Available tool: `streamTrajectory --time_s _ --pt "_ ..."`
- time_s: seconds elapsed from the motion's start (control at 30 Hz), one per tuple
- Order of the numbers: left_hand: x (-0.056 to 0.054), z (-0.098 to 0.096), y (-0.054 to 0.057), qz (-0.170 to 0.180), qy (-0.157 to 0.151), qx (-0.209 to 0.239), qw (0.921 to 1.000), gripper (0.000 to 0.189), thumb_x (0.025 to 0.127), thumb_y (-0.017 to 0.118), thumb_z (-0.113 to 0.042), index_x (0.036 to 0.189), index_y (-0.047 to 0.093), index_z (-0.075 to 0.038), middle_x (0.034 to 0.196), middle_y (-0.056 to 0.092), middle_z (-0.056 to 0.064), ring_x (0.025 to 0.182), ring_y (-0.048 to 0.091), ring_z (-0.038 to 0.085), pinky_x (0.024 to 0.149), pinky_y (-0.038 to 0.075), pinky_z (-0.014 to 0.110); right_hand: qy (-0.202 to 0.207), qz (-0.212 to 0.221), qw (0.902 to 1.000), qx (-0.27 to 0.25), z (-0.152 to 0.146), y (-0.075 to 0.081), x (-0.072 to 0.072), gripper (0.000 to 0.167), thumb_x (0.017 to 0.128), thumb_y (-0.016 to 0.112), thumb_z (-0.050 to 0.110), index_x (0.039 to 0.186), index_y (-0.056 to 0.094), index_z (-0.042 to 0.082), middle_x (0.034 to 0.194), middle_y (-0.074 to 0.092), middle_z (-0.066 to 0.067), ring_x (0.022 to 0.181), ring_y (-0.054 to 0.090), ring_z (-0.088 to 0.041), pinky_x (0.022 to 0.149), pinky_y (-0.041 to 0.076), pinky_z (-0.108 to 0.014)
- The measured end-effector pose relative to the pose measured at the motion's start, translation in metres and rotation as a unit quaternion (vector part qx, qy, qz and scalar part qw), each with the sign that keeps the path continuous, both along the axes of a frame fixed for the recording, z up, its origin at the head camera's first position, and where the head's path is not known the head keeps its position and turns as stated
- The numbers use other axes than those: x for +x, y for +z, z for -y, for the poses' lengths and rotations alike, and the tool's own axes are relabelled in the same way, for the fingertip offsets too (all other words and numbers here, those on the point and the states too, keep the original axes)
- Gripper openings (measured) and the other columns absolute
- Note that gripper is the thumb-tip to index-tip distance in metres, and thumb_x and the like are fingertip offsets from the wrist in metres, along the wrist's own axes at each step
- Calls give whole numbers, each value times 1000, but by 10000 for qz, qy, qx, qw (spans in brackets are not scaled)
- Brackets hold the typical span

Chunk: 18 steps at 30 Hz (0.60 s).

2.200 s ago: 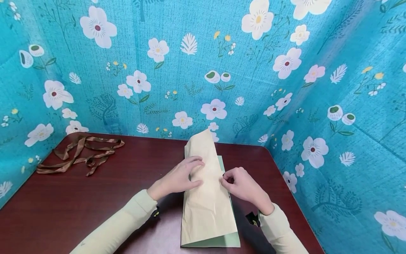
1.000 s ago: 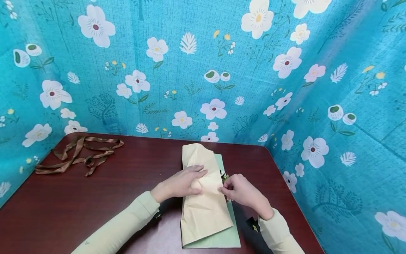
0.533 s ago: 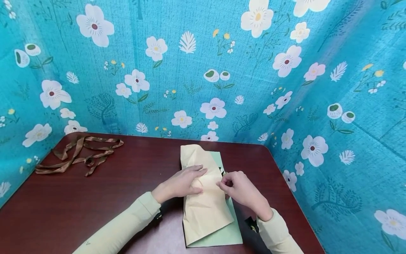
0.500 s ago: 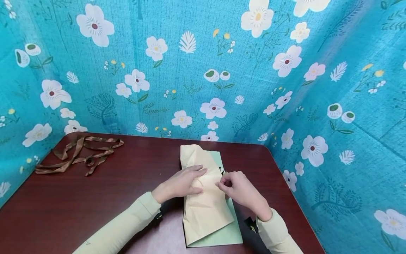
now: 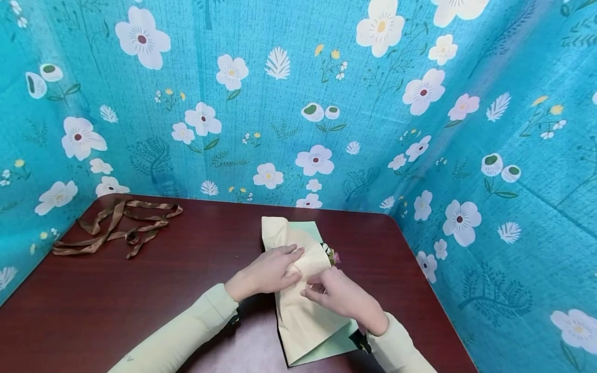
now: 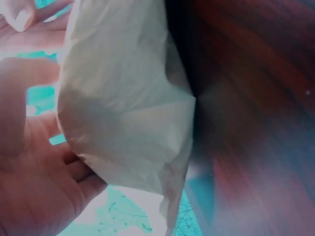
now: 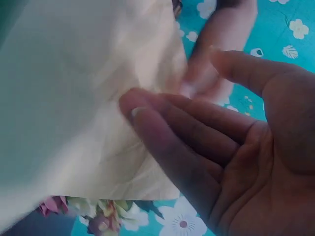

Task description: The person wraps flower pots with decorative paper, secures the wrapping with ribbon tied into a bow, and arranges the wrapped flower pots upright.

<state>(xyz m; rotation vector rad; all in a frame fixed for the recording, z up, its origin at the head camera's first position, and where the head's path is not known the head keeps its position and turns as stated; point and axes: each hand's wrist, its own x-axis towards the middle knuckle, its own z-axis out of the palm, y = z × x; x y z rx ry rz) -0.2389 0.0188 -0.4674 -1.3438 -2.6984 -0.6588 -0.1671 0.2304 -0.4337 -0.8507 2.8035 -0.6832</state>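
Cream paper (image 5: 303, 331) with a pale green sheet (image 5: 305, 226) beneath it is folded over a bunch of flowers (image 5: 330, 254) on the table. Pink and white blooms peek out at the right edge; the stems are hidden. My left hand (image 5: 270, 269) rests on the folded paper, thumb spread from the fingers. In the left wrist view, its fingers (image 6: 93, 182) reach against the paper's side. My right hand (image 5: 342, 295) lies over the paper's right part. The right wrist view shows its fingers (image 7: 197, 132) nearly straight at the paper, thumb apart.
A loosely coiled brown ribbon (image 5: 116, 228) lies at the far left of the dark red table (image 5: 186, 290). Blue flowered cloth (image 5: 261, 129) hangs behind the table and along its right side.
The paper's raised far end has come down. My right hand has left its pinch at the right edge and moved leftward and nearer over the paper. The bundle has turned slightly.
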Motion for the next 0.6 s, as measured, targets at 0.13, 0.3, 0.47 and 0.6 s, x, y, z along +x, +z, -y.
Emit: streamTrajectory --time_s 0.13,0.3,0.47,0.6 --pt "3 1 5 20 -25 -79 10000 58 97 48 -27 148 50 3 146 52 29 133 55 37 108 46 49 54 2 10000 -41 4 -6 1 35 100 66 29 69 52 18 57 40 10 50 29 3 49 27 -16" --pt "8 -1 11 -43 40 -416 9991 59 98 43 -26 148 48 5 144 52 31 127 59 39 107 46 46 -149 74 9998 -55 5 -9 1 41 100 64 37 68 49 17 56 40 6 49 27 0 49 27 -18" --pt "13 -1 12 -376 235 -635 9970 57 96 45 -25 141 54 8 127 65 25 105 66 39 97 50 48 -221 211 9994 -184 3 -12 2 44 100 64 40 66 48 17 57 40 7 50 29 1 51 29 -18" --pt "16 0 14 -499 479 -718 9950 56 95 46 -26 139 56 8 119 67 21 100 65 36 90 48 50 -289 285 9987 -294 1 -14 2 45 99 66 40 68 50 11 59 37 8 51 27 1 49 27 -17"
